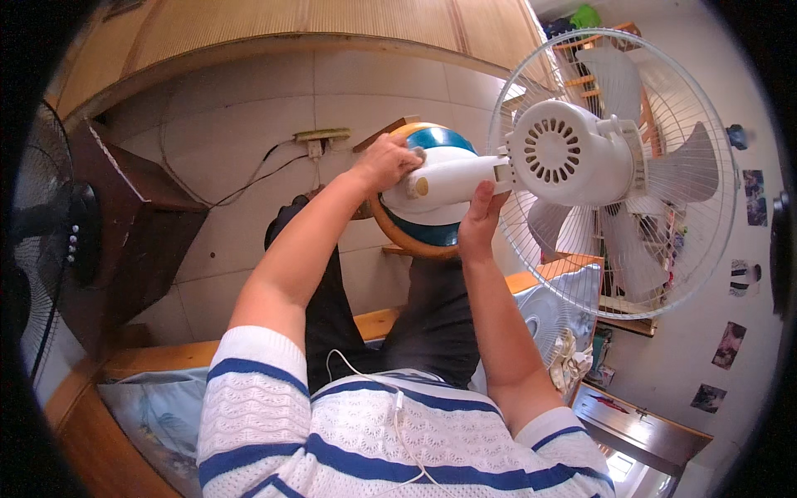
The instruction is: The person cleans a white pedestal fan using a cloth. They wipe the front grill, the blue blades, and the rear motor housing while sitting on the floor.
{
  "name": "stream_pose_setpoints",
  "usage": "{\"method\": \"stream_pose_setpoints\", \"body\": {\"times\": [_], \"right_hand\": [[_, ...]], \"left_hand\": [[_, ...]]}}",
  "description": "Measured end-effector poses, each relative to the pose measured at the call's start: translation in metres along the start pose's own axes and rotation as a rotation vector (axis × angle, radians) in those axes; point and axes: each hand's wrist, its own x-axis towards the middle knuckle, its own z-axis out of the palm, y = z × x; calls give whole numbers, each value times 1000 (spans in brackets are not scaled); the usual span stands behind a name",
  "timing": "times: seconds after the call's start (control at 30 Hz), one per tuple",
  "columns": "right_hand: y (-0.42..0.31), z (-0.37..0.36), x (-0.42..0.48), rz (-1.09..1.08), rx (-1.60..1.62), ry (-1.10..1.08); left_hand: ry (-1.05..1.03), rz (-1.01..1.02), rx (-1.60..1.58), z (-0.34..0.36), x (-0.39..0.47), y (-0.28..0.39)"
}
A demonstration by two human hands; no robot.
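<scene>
In front of me a white electric fan [579, 152] lies tilted to the right, its wire cage and grey blades turned away and its vented motor housing facing me. Its white neck [457, 180] runs left to a round base [429, 233] with teal and orange bands. My left hand [389, 163] is at the base beside the neck, fingers bent around a small greyish thing, perhaps a cloth or sponge, pressed on the white surface. My right hand [482, 221] grips the neck from below, near the joint with the motor housing, thumb up along it.
A power strip [322, 134] with plugged-in cords lies on the tiled floor. At the left stand a dark wooden cabinet [149, 205] and a black fan [43, 230]. A bamboo-mat surface [299, 17] spans the top. Crumpled cloth [570, 367] lies at the lower right, near a wooden bench [641, 423].
</scene>
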Motion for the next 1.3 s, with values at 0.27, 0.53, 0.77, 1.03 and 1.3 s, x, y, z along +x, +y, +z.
{"method": "stream_pose_setpoints", "body": {"times": [0.27, 0.53, 0.77, 1.03, 1.3], "right_hand": [[4, -1, 7, -76, -70, 15], [5, -1, 3, -19, -32, -35], [0, 2, -4, -39, -56, 17], [6, -1, -3, -74, -123, 26], [2, 5, 3, -79, 15, 20]], "left_hand": [[-198, -40, 109, -51, -49, 14], [52, -101, 107, -36, 32, 23], [-103, -21, 148, 26, 100, 11], [-222, 217, -16, 11, 79, 3], [-99, 36, 35, -21, -9, 16]]}}
